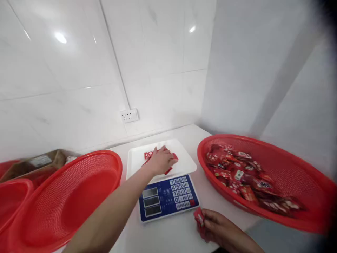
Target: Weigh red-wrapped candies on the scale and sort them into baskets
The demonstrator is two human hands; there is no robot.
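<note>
My left hand (161,161) reaches across the scale and lies palm down on the white weighing pan (184,165), its fingers apart over several small red packets (148,154). Those packets stick out around the hand, which partly hides them. Below the pan is the scale's blue panel (164,196), with dark display windows and number keys. In front of its right corner, my right hand (219,226) is closed around small red wrapped packets (200,221). How many it holds I cannot make out.
On the right, a large red plastic basket (297,172) holds a heap of red packets (237,172). To the left is another red basket (81,189), with part of a third (13,196) beside it. An open cardboard box (39,163) is behind them. The tiled wall carries a socket (129,115).
</note>
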